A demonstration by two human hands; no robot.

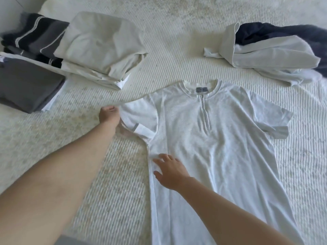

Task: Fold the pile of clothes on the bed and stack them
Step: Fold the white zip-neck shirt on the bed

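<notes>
— Which step is this?

— Laying out the white shirt (pixel 212 138) flat on the bed (pixel 168 41), front up, between the folded stacks (pixel 99 48) and the unfolded pile (pixel 272 50).

— And the hands?

— The left hand (pixel 109 115) has its grip pinching the sleeve edge; the right hand (pixel 170 171) lies spread, pressing the shirt's side.

— Next?

— Probably folding that sleeve inward across the chest while the right hand anchors the cloth.
</notes>
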